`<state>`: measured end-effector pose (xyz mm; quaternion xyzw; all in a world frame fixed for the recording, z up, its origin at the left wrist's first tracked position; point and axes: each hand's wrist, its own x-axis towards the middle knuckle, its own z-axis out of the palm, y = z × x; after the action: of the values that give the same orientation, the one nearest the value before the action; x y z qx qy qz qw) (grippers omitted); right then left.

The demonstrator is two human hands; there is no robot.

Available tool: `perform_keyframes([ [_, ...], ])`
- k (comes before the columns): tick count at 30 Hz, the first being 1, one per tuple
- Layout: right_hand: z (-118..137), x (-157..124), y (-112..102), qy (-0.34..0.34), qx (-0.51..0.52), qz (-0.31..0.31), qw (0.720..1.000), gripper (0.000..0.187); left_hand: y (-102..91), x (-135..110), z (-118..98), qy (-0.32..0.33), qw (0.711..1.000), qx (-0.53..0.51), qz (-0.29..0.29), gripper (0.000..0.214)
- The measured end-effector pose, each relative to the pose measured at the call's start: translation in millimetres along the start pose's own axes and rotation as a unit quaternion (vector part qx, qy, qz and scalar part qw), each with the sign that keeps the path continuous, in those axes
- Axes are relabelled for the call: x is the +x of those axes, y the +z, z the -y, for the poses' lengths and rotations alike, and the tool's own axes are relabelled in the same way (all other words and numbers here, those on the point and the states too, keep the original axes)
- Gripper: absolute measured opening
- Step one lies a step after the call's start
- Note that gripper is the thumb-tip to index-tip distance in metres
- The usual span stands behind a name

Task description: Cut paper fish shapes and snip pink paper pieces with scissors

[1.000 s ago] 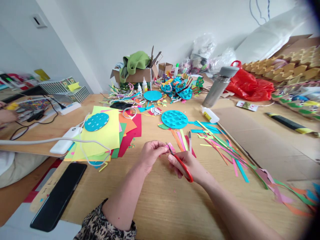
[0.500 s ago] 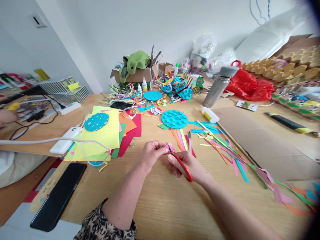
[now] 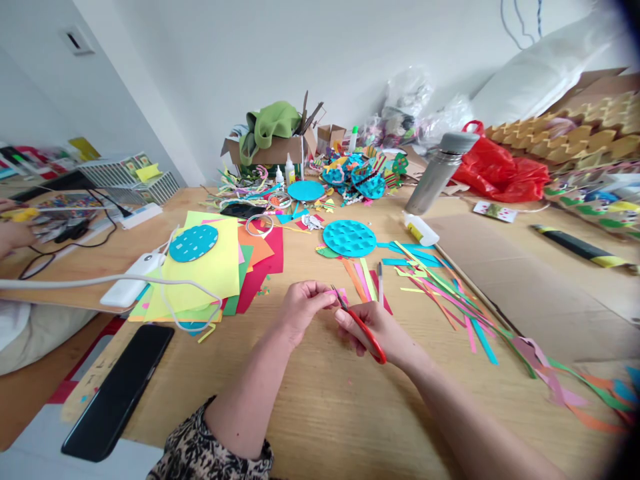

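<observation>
My left hand pinches a small piece of pink paper between thumb and fingers. Red-handled scissors are gripped in my right hand, their blades pointing up and left at the pink paper. Whether the blades are fully closed on it is too small to tell. Just beyond my hands lie paper strips in orange, pink and yellow, with a pen beside them. Farther back is a round blue woven paper disc with a green leaf-shaped piece at its lower left edge.
Stacked coloured paper, a white cable and a black phone lie at left. On the right are loose strips, a glue bottle, a steel flask, cardboard and a utility knife. Another person's hand shows far left.
The pink paper at the scissor tips has shifted very slightly. Otherwise both hands and the scissors hold nearly the same position.
</observation>
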<state>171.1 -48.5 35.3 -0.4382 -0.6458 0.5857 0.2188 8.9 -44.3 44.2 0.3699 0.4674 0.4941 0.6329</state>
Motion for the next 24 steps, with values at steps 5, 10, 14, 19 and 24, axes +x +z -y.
perform_keyframes([
  [5, 0, 0, 0, -0.008, -0.002, 0.007, 1.0, 0.053, -1.8, 0, -1, 0.004, 1.0, 0.023, 0.007, 0.014],
  [10, 2, 0, 0, -0.001, 0.002, 0.009, 1.0, 0.056, -4.8, 1, 0, 0.005, 0.999, 0.038, 0.009, 0.014],
  [14, 5, 0, 0, 0.012, 0.011, 0.001, 1.0, 0.055, -3.9, 1, 0, 0.001, 1.0, 0.028, -0.003, 0.016],
  [19, 7, 0, 0, 0.033, 0.026, -0.041, 0.998, 0.055, -1.2, 4, 1, 0.016, 0.997, -0.005, -0.07, 0.032],
  [24, 8, 0, 1, 0.032, 0.037, -0.074, 0.996, 0.056, -2.0, 8, 9, 0.081, 0.981, 0.031, -0.173, 0.022],
])
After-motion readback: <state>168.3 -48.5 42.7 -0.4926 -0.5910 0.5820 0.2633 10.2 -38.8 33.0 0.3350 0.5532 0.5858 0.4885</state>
